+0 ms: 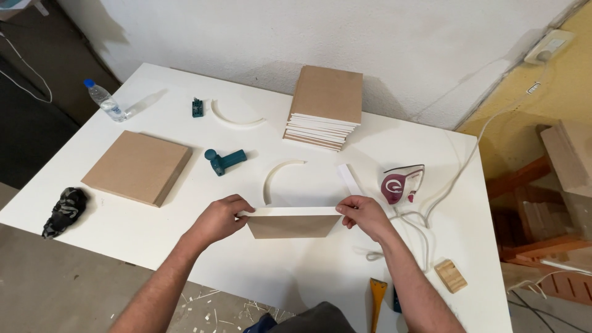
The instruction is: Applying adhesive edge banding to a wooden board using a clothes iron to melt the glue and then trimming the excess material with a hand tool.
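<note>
Head view: my left hand (217,217) and right hand (364,216) pinch the ends of a board (290,223) standing on edge on the table (185,246). It could tip if my grip slackens; the iron (402,184) sits close behind.

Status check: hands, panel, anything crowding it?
Left hand and right hand pinch panel ends, upright on table. Curved strip just behind; iron to right, apart.

White bench (154,246) w/ tan brown board (290,226) edged in white, two teal tools (224,161) left of the tan stack (325,106), maroon-and-white iron (402,184) right of it, black-grey patterned cloth (65,211) far left.
</note>
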